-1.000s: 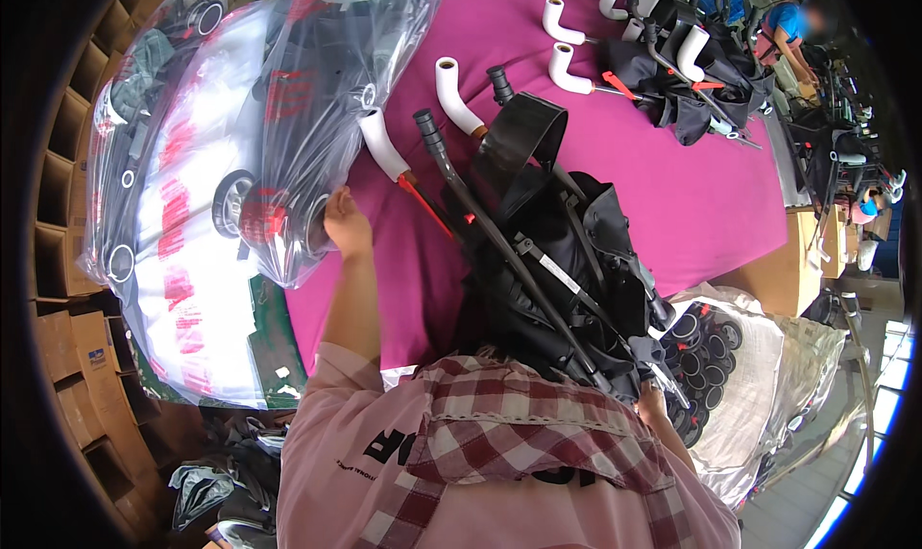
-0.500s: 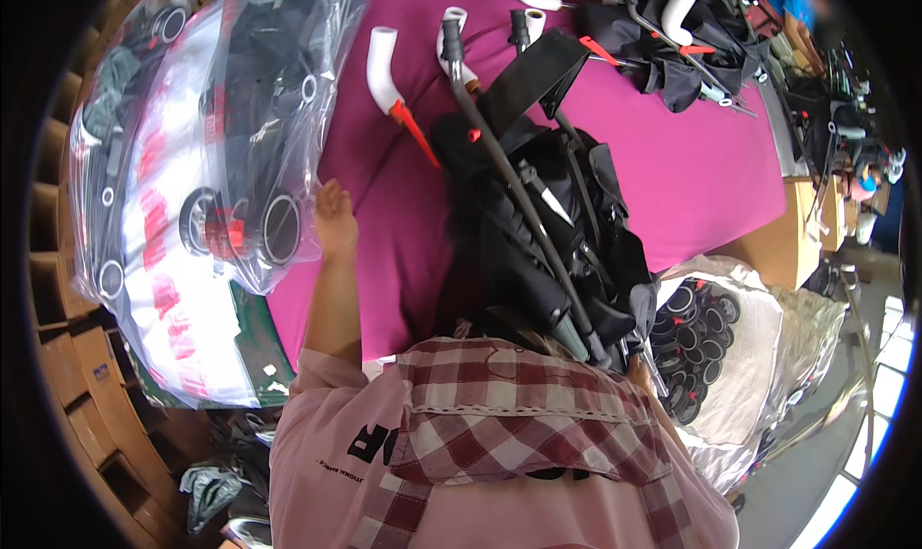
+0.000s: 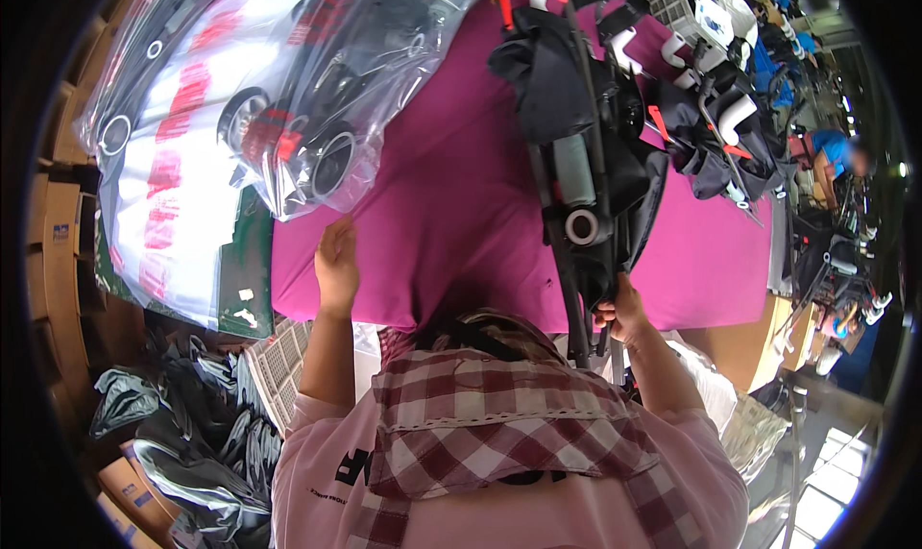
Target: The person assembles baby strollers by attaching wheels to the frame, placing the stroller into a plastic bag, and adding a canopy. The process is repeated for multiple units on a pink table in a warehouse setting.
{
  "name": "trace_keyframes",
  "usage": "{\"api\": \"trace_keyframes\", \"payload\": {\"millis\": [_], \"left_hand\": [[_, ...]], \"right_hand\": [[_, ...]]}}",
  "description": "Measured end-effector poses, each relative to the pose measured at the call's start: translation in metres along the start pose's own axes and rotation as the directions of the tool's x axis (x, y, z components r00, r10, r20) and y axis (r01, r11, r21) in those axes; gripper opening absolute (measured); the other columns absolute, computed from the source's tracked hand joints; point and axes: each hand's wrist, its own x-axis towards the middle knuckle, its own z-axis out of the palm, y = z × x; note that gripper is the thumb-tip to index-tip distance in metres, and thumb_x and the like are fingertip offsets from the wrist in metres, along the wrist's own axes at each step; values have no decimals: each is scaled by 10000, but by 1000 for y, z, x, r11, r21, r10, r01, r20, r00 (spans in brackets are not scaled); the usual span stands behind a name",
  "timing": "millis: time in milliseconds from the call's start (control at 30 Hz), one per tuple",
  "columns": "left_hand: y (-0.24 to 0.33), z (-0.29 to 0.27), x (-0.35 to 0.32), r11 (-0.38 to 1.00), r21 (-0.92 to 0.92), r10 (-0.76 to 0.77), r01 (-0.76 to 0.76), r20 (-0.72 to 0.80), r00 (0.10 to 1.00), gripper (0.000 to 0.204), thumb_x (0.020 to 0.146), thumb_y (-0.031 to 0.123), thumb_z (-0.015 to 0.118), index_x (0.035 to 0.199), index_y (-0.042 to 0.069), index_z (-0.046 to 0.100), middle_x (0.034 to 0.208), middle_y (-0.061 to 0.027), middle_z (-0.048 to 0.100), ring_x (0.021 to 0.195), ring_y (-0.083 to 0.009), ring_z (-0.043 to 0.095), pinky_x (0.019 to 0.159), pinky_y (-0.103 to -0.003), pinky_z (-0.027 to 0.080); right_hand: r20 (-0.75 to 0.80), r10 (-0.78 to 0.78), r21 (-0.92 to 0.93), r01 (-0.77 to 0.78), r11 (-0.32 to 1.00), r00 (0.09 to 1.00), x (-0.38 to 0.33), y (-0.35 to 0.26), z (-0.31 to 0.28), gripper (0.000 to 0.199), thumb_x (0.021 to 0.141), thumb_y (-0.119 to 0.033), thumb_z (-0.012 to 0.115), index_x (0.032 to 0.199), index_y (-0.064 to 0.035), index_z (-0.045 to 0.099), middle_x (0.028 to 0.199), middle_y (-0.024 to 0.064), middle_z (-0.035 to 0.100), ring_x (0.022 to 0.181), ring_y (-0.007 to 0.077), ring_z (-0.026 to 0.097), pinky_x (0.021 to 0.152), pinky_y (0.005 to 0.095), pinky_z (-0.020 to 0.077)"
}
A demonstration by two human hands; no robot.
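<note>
A folded stroller (image 3: 574, 170) with black fabric and dark tubes lies lengthwise on the magenta-covered table (image 3: 451, 194). My right hand (image 3: 622, 311) grips the stroller's frame at its near end, by the table's front edge. My left hand (image 3: 336, 261) rests over the table's left part, fingers loosely extended and holding nothing. Just beyond its fingertips ends a clear plastic bag (image 3: 379, 155), with a dark stroller and its wheels inside. The fingertips look close to the bag's edge; whether they touch it I cannot tell.
More folded strollers (image 3: 715, 131) with white curved handles and red straps lie at the table's far right. A grey plastic crate (image 3: 663, 0) stands behind. Cardboard boxes (image 3: 740, 342) and a person in blue (image 3: 831, 150) are to the right. Dark fabric (image 3: 206, 443) is piled at lower left.
The stroller has turned and shifted right, with its white handles now farther away. My right hand has come into clear view on its frame. My left hand stays near the bag.
</note>
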Motion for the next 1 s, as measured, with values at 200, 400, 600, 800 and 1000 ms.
{"api": "trace_keyframes", "payload": {"millis": [200,400,600,800,1000], "left_hand": [[-31,-26,-17,997,81,-2,-1,42,999,170,953,45,586,1106,-5,641,980,-109,684,921,-188,642,836,-302,510],[3,26,-12,990,84,97,-115,192,977,185,952,61,599,1122,3,648,1003,-122,698,949,-206,686,845,-314,526],[-14,64,-34,994,104,-78,33,464,882,243,969,128,598,1175,8,646,1050,-127,712,978,-200,687,856,-318,535],[-48,116,-110,931,213,-361,297,667,651,313,986,234,608,1200,7,635,1024,-116,715,896,-176,670,803,-317,534],[-14,177,-158,703,66,-524,708,721,453,411,1025,295,580,1302,13,467,1058,-122,644,959,-209,671,857,-352,557]], "right_hand": [[-85,-153,52,158,986,984,29,-24,51,488,1013,-543,470,1040,-63,558,663,71,528,484,196,486,497,389,505],[125,-754,-649,629,429,644,33,25,41,417,985,-391,602,1167,-16,611,1024,143,691,924,274,668,808,400,519],[-34,-618,-854,299,426,785,22,136,1,674,878,-425,718,1349,-7,477,1118,243,640,1084,404,625,934,478,489],[-27,-248,-312,228,922,968,89,160,-40,411,1027,-447,514,1024,-37,549,679,98,556,516,222,555,484,371,456],[31,-232,-328,229,916,972,42,134,-16,475,1040,-521,441,832,-95,482,570,6,383,424,137,360,410,285,296]]}}
